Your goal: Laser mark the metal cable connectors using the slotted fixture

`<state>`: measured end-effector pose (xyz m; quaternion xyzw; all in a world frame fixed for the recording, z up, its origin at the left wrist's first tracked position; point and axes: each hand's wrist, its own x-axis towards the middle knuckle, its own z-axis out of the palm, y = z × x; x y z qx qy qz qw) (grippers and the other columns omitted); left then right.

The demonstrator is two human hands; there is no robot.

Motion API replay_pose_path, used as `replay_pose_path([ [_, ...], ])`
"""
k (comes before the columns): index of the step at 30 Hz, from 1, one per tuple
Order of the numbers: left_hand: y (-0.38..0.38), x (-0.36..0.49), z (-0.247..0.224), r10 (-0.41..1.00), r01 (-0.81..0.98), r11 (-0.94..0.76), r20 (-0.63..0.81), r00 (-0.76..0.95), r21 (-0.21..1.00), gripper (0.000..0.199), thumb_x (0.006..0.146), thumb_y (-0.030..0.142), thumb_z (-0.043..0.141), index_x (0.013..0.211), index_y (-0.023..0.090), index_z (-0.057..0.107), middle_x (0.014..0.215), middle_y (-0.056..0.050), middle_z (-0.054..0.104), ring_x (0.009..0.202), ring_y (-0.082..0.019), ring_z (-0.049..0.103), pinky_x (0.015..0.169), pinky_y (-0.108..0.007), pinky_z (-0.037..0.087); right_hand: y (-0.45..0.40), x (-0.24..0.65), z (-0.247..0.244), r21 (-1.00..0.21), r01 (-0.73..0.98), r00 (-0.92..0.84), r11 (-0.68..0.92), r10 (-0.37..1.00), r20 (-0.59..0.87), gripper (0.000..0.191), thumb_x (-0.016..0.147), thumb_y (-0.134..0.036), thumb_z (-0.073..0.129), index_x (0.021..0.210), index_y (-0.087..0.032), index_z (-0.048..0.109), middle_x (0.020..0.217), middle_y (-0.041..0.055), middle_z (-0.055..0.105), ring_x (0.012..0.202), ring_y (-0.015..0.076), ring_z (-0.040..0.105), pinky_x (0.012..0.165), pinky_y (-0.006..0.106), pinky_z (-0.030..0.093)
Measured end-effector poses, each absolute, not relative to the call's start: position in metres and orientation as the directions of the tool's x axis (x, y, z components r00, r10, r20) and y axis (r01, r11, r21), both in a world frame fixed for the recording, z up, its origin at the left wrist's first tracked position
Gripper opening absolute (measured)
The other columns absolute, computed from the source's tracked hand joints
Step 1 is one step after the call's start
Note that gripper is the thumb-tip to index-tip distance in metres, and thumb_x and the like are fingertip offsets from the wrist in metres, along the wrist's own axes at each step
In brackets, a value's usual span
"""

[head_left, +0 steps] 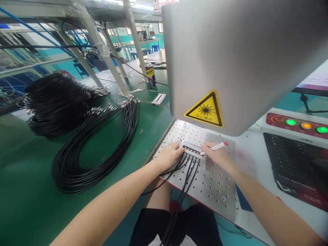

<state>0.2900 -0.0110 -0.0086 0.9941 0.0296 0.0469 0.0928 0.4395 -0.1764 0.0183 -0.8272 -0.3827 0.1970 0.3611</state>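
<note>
A metal fixture (194,154) with a dark slot holding several small cable ends lies on the perforated metal plate (217,191). Black cables (189,171) run from its near side down over the plate's edge, toward the lap. My left hand (170,156) is closed at the fixture's left end, fingertips pressed on it; whether it pinches a cable there is too small to tell. In my right hand (215,155) is a white pen with a red end (219,146), its tip at the right part of the slot.
A grey machine head with a yellow laser warning sign (206,110) hangs above the plate. Bundled black cables (77,164) and a larger coil (56,102) lie on the green table (112,201). Beyond are a spray can (150,75) and another slotted piece (159,99). Lit buttons (306,125) are at right.
</note>
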Motion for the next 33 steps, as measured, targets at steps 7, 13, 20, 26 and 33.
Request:
replay_pose_path([
  [7,-0.009,0.290,-0.014,0.067,0.043,-0.979,0.114,0.991,0.199,0.035,0.091,0.022,0.027,0.100,0.019,0.060,0.080,-0.006,0.051,0.075,-0.018,0.045,0.071,-0.030,0.039,-0.189,0.440,0.017,-0.750,0.486,0.657,-0.449,0.754,-0.026,0.032,0.077,-0.035,0.043,0.049,-0.021,0.038,0.046,-0.0038,0.039,0.046,0.0117,0.039,0.044,0.025,0.025],
  [13,-0.009,0.290,-0.018,0.055,0.031,-0.983,0.131,0.990,0.180,0.033,0.090,0.020,0.028,0.100,0.019,0.059,0.082,-0.006,0.051,0.077,-0.019,0.046,0.073,-0.030,0.040,-0.196,0.440,0.026,-0.693,0.539,0.657,-0.478,0.754,-0.009,0.034,0.080,-0.042,0.045,0.053,-0.021,0.045,0.049,-0.0026,0.046,0.049,0.0139,0.046,0.045,0.026,0.031],
  [20,-0.007,0.292,-0.015,0.107,0.080,-0.979,0.141,0.984,0.188,0.033,0.088,0.020,0.041,0.121,0.018,0.039,0.097,-0.007,0.051,0.089,-0.020,0.051,0.078,-0.032,0.043,-0.283,0.480,0.007,-0.183,0.906,0.422,-0.382,0.854,0.305,0.031,0.081,-0.021,0.035,0.103,-0.019,0.058,0.103,0.0117,0.062,0.094,0.0281,0.057,0.077,0.041,0.046],
  [26,-0.003,0.290,-0.016,0.187,0.165,-0.979,0.211,0.959,0.119,0.035,0.082,0.029,0.056,0.112,0.018,0.041,0.103,-0.008,0.047,0.096,-0.022,0.050,0.079,-0.032,0.045,-0.315,0.481,-0.012,0.154,0.846,0.460,-0.511,0.844,0.275,0.046,0.077,-0.007,0.030,0.110,-0.022,0.058,0.110,0.0125,0.057,0.102,0.0303,0.051,0.075,0.044,0.045],
  [33,-0.004,0.290,-0.012,0.238,0.222,-0.971,0.235,0.942,0.092,0.036,0.077,0.033,0.062,0.107,0.019,0.047,0.103,-0.009,0.048,0.096,-0.024,0.048,0.080,-0.035,0.045,-0.230,0.419,-0.004,-0.161,0.890,0.455,-0.426,0.828,0.327,0.038,0.081,-0.029,0.047,0.118,-0.025,0.050,0.119,0.0092,0.050,0.114,0.0284,0.042,0.092,0.045,0.038],
])
